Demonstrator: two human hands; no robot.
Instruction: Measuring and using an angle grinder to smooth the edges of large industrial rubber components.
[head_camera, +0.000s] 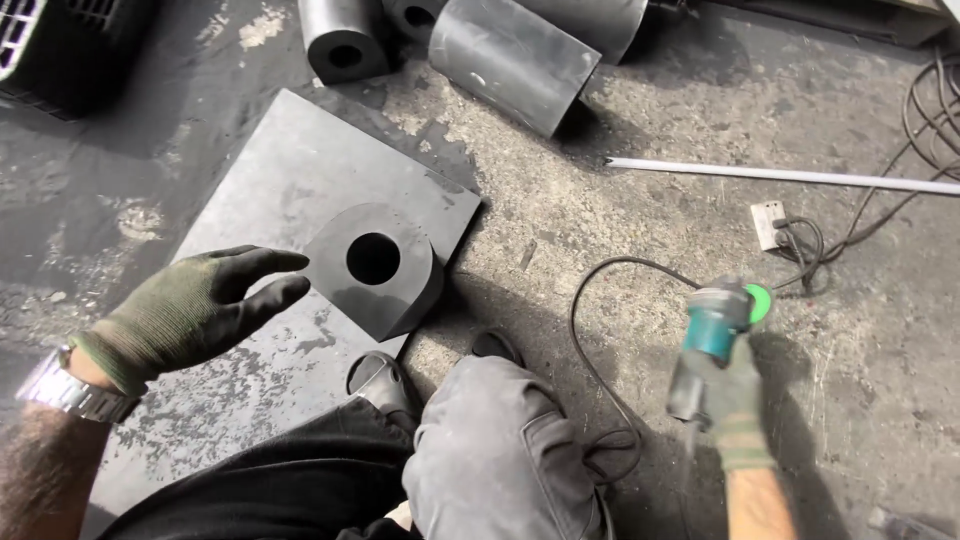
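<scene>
The left hand (195, 305) is wide open and holds nothing, just left of the black block (375, 268) on the flat plate (290, 170). The right hand (730, 395) grips a grinder (712, 335), far right over bare floor

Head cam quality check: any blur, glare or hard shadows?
Head view: right hand and angle grinder are motion-blurred; left hand and the holed rubber block stay sharp; daylight casts shadows rightward; mild sheen on the dark cylinders.
</scene>
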